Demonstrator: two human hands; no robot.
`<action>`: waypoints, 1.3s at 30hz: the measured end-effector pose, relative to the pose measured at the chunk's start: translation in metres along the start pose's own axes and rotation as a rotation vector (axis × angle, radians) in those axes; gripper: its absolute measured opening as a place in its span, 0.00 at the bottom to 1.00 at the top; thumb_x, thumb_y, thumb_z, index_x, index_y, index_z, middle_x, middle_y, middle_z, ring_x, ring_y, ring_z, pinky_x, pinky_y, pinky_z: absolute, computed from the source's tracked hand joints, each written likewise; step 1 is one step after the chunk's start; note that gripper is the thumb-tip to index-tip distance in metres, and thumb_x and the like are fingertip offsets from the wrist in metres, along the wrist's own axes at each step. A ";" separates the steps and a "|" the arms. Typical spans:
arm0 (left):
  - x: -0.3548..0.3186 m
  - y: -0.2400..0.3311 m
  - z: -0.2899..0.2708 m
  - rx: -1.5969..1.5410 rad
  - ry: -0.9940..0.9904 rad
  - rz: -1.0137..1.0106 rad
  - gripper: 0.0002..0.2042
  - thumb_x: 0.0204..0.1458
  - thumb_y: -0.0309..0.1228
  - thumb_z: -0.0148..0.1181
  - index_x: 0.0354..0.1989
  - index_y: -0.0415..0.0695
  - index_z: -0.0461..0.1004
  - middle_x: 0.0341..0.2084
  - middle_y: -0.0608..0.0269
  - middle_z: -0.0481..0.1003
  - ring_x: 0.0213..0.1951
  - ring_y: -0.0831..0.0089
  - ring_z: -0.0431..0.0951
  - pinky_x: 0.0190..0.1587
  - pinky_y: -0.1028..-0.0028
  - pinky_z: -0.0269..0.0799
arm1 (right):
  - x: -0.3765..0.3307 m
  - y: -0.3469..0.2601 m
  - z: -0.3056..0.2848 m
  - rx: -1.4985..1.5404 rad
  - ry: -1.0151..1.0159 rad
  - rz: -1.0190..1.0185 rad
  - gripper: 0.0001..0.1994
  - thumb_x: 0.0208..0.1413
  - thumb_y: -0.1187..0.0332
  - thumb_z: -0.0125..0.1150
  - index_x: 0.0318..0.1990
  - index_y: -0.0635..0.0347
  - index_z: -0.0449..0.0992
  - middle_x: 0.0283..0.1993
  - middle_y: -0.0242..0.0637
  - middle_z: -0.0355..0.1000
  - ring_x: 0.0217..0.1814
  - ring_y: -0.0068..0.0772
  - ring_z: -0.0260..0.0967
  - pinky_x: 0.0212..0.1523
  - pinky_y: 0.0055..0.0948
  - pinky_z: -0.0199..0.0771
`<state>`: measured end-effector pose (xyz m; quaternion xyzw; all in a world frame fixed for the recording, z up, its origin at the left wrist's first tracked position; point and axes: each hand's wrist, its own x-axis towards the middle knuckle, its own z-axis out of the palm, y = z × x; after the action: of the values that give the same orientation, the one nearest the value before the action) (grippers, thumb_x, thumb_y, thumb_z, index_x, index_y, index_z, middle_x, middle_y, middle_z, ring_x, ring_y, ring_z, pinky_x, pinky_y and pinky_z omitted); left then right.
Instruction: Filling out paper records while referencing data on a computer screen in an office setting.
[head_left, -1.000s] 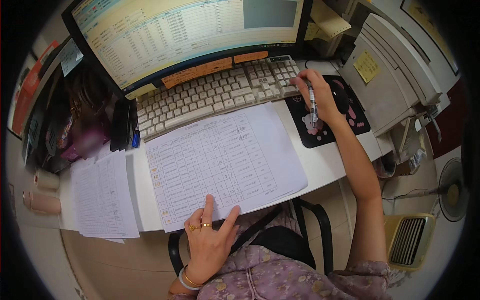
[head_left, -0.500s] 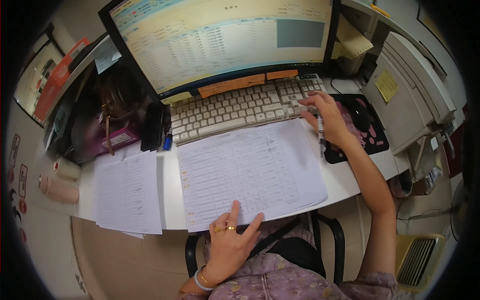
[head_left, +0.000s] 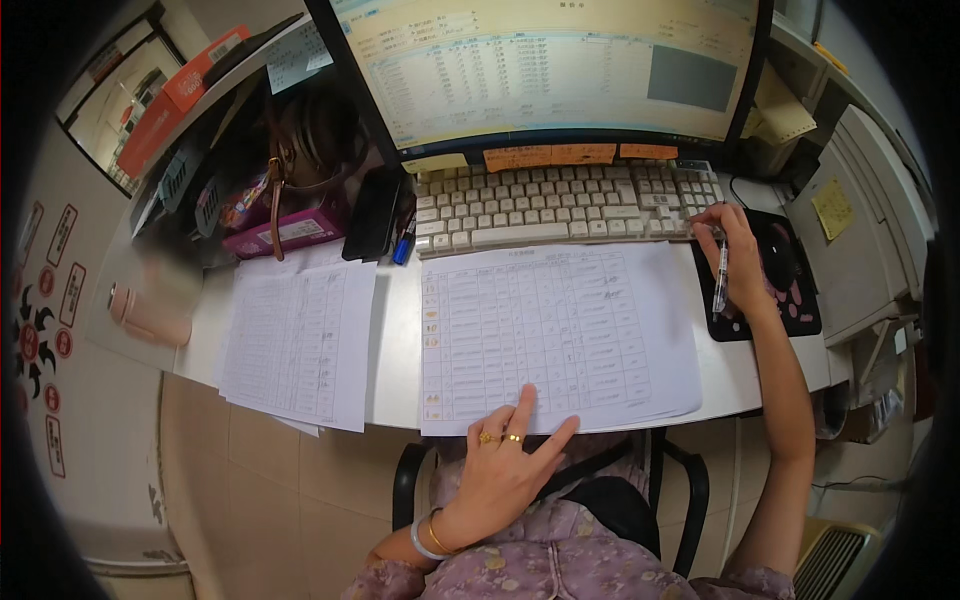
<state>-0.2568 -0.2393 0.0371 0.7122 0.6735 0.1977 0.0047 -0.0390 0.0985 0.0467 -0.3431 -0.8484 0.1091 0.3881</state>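
- White desk (head_left: 397, 350) runs across my view, with a monitor (head_left: 550, 80) at the back and a pale keyboard (head_left: 540, 215) in front of it.
- I see the left hand (head_left: 510, 465) palm down, fingers loosely spread, gripping nothing that I can make out; one fingertip lies on the lower part of the printed sheet (head_left: 530, 335), while the back of the hand sits past the desk's front edge. Bracelets (head_left: 432, 535) circle that wrist.
- On my right, the right hand (head_left: 735, 255) is half curled around a pen (head_left: 720, 275) that points back toward the person. Its fingertips are at the number-key end of the keyboard; I cannot tell whether they press a key.
- That right arm bends at the elbow and reaches up over the front of the desk.
- I find the printed sheet in the middle, its top edge just beside the keyboard and its bottom edge near the desk's rim.
- To its left, I have a narrow strip of desk before the paper stack (head_left: 285, 340), whose lower corners overhang the edge.
- To its right, another strip leads to the mouse pad (head_left: 800, 320), partly under the right hand.
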 end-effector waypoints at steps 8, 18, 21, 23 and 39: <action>0.003 0.000 -0.001 -0.010 0.020 0.005 0.28 0.45 0.34 0.72 0.59 0.64 0.76 0.66 0.43 0.63 0.51 0.56 0.67 0.54 0.60 0.63 | 0.003 0.003 0.002 0.019 0.052 -0.050 0.08 0.60 0.71 0.64 0.42 0.64 0.73 0.41 0.42 0.71 0.40 0.41 0.72 0.43 0.31 0.72; 0.007 -0.002 -0.005 -0.039 -0.004 0.017 0.28 0.44 0.34 0.73 0.58 0.59 0.77 0.66 0.44 0.63 0.50 0.56 0.67 0.53 0.62 0.65 | 0.002 0.002 -0.001 0.011 0.048 0.007 0.08 0.60 0.71 0.63 0.43 0.64 0.74 0.41 0.42 0.71 0.40 0.39 0.71 0.43 0.31 0.72; 0.011 -0.006 -0.007 -0.076 -0.037 -0.010 0.28 0.45 0.37 0.72 0.59 0.55 0.75 0.65 0.43 0.63 0.49 0.56 0.68 0.51 0.59 0.66 | 0.003 0.005 0.005 -0.013 0.061 -0.010 0.09 0.59 0.71 0.65 0.44 0.63 0.74 0.43 0.44 0.72 0.42 0.42 0.73 0.44 0.32 0.73; 0.014 -0.008 -0.008 -0.065 -0.036 -0.003 0.29 0.44 0.38 0.73 0.58 0.54 0.75 0.65 0.44 0.63 0.49 0.55 0.68 0.51 0.59 0.67 | 0.004 0.003 0.003 -0.038 0.062 -0.015 0.06 0.62 0.73 0.61 0.43 0.64 0.73 0.41 0.40 0.72 0.42 0.36 0.73 0.46 0.28 0.71; 0.019 -0.004 -0.008 0.019 -0.048 -0.003 0.30 0.40 0.37 0.75 0.58 0.56 0.77 0.65 0.43 0.64 0.46 0.55 0.67 0.49 0.61 0.66 | 0.021 0.023 0.011 -0.074 -0.006 -0.097 0.13 0.60 0.65 0.62 0.46 0.62 0.70 0.48 0.48 0.74 0.63 0.56 0.63 0.59 0.45 0.66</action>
<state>-0.2628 -0.2230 0.0483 0.7159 0.6760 0.1741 0.0145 -0.0455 0.1310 0.0411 -0.3153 -0.8686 0.0598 0.3775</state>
